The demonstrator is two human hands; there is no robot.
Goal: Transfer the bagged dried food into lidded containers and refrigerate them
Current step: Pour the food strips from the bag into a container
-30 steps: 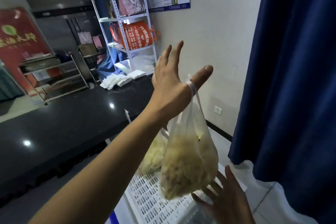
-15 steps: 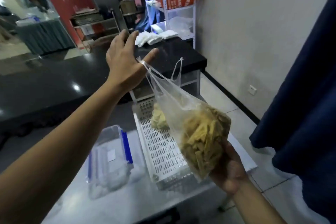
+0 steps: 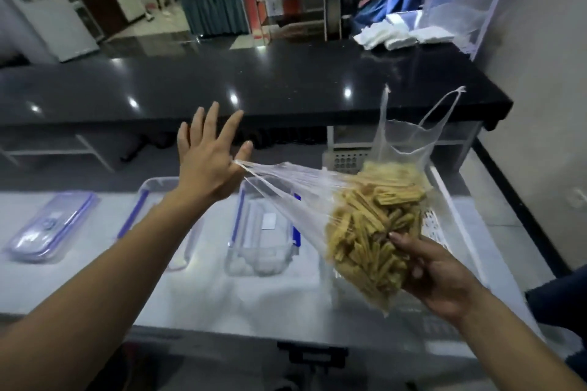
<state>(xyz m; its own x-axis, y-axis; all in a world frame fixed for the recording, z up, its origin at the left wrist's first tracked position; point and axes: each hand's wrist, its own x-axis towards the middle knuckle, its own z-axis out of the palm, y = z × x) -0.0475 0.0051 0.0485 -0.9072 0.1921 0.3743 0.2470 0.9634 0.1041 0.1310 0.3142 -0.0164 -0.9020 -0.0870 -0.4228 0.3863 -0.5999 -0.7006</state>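
the bag (image 3: 365,225) is stretched between the spread left hand (image 3: 206,165), handle hooked, and the cupping right hand (image 3: 441,279), above the open container (image 3: 263,232).

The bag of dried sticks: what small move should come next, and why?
Probably slip the handle loop off the left hand. The bag, cradled by the right hand, hangs by that loop from the thumb, so its mouth is pulled shut above the open container.
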